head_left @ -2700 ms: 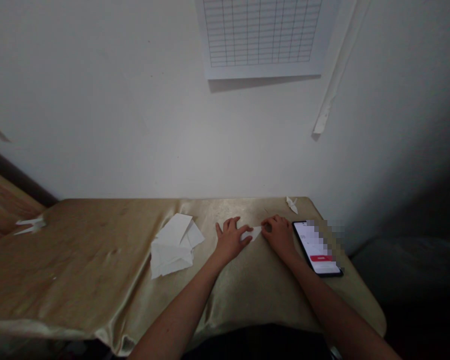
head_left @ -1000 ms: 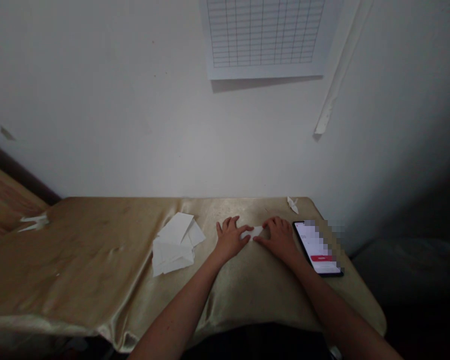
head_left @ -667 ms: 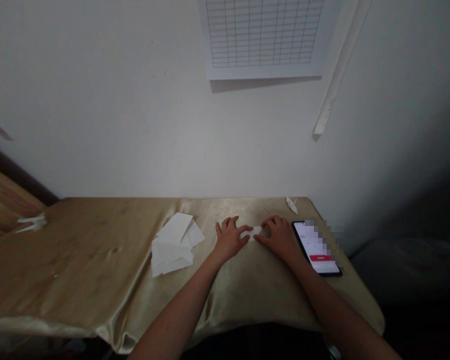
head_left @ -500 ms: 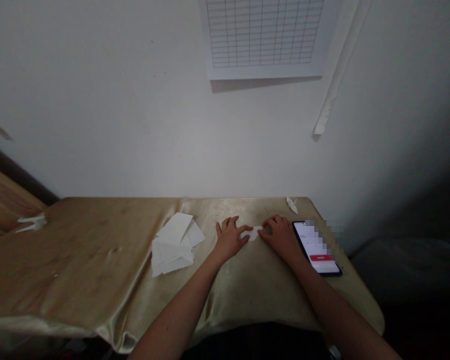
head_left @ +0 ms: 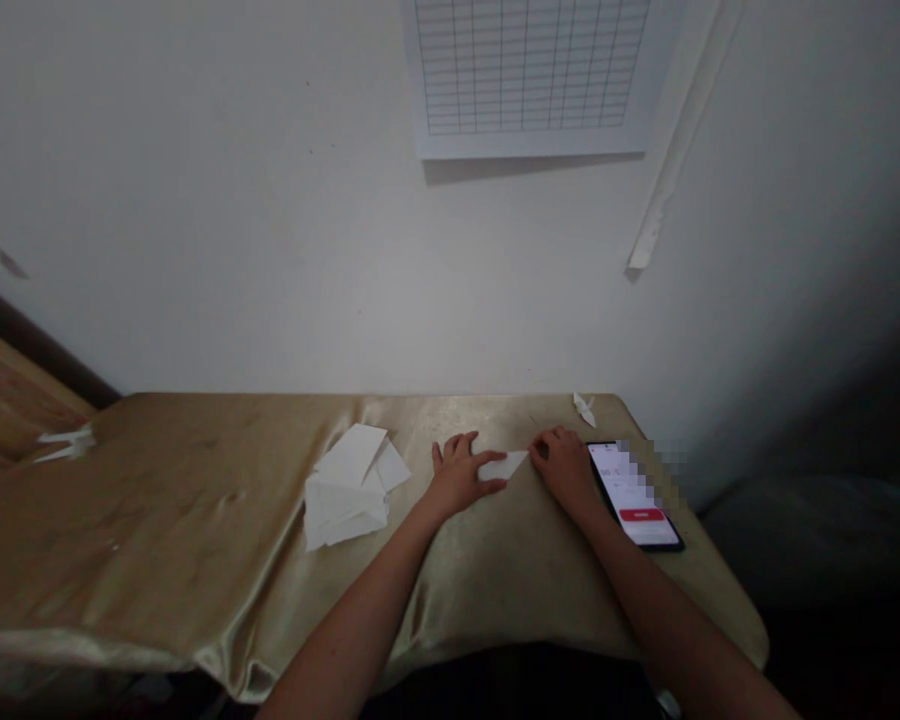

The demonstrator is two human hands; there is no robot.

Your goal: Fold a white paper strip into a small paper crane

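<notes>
A small folded piece of white paper [head_left: 506, 465] lies on the cloth between my hands, its right end narrowing to a point. My left hand [head_left: 461, 472] holds its left part with thumb and index finger, the other fingers spread on the cloth. At the pointed right tip, my right hand [head_left: 562, 462] pinches the paper with its fingers curled together. The paper's left end is partly hidden under my left hand. To the left sits a loose pile of white paper sheets [head_left: 349, 490].
A phone [head_left: 637, 500] with a lit screen lies right of my right hand. Near the table's back right corner is a small folded paper figure [head_left: 583, 408]. Gold cloth [head_left: 195, 500] covers the table, which meets a wall. White scraps [head_left: 66, 442] lie far left.
My right hand has shifted slightly right, to the paper's tip. More of the paper shows between my hands, now with a sharp right point. My left hand stays nearly in place.
</notes>
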